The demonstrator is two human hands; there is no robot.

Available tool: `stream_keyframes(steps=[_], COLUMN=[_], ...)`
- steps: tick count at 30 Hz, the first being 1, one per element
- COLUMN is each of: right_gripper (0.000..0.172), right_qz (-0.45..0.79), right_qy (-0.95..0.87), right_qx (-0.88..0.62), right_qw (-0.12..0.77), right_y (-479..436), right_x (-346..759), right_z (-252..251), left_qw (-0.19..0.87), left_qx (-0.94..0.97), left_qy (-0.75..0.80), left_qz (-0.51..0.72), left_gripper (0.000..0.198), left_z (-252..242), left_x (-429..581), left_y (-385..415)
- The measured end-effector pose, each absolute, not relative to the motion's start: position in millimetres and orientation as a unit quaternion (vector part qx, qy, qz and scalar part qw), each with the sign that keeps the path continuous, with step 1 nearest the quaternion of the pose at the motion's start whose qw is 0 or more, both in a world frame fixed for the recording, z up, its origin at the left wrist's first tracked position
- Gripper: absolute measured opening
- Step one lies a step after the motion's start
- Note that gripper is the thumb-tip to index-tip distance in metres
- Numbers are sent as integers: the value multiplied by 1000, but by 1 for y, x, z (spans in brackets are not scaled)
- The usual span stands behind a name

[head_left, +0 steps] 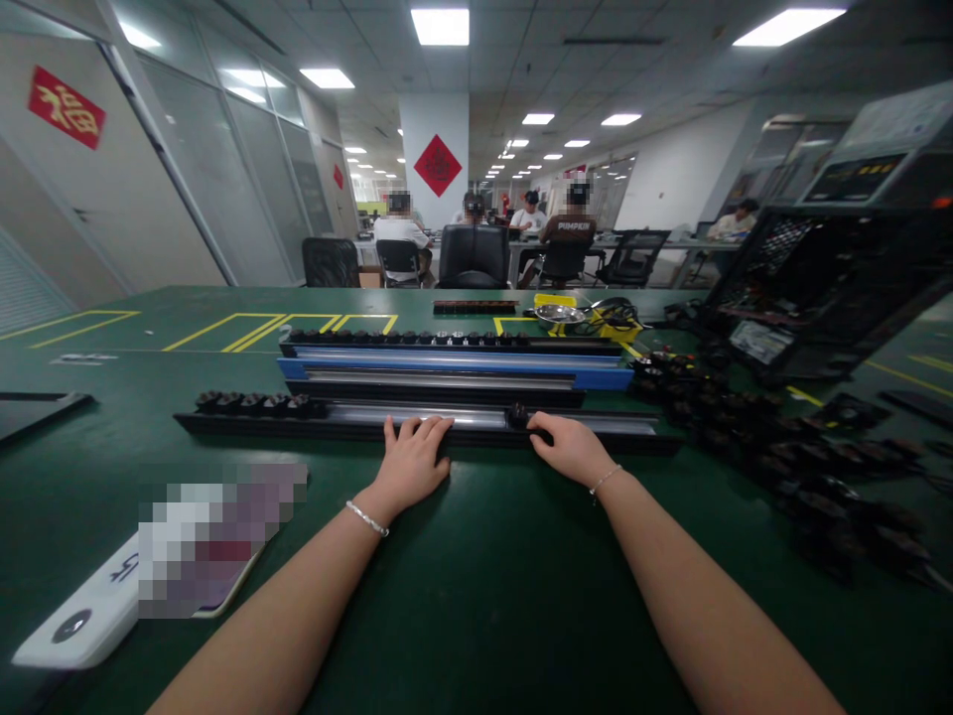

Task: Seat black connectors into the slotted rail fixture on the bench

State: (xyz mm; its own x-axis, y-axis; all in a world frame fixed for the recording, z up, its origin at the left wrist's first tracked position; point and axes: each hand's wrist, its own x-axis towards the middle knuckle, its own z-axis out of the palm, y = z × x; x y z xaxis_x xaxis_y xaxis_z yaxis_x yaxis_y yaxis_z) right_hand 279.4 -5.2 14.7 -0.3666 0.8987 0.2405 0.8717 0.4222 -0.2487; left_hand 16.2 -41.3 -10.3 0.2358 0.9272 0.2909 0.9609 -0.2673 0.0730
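A long black rail with a silver channel (596, 425) lies across the green table in front of me. My left hand (412, 461) rests flat on its near edge, fingers spread, holding nothing. My right hand (572, 445) sits on the rail further right, fingers pinched on a small black clip (517, 416) seated in the channel. Several black clips (253, 402) sit in a row at the rail's left end. Behind it lie a blue-edged rail (454, 368) and another black rail filled with clips (447, 340).
A heap of loose black clips (781, 447) spreads over the table on the right, below a black wire crate (819, 278). A white device (81, 626) lies near left. A metal bowl (558, 314) stands at the back. Several people sit at desks beyond.
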Motion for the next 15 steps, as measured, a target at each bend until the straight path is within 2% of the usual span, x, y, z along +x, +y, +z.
stream_keyframes(steps=[15], right_gripper=[17], right_qz=[31], right_qy=[-822], right_qx=[-543], right_qw=[166], right_y=[-5], right_x=[280], right_z=[15], left_qw=[57], left_qx=[-784], left_qy=[-603], left_qz=[-137], left_gripper=[58], left_z=[-9], left_x=[16], left_y=[-42])
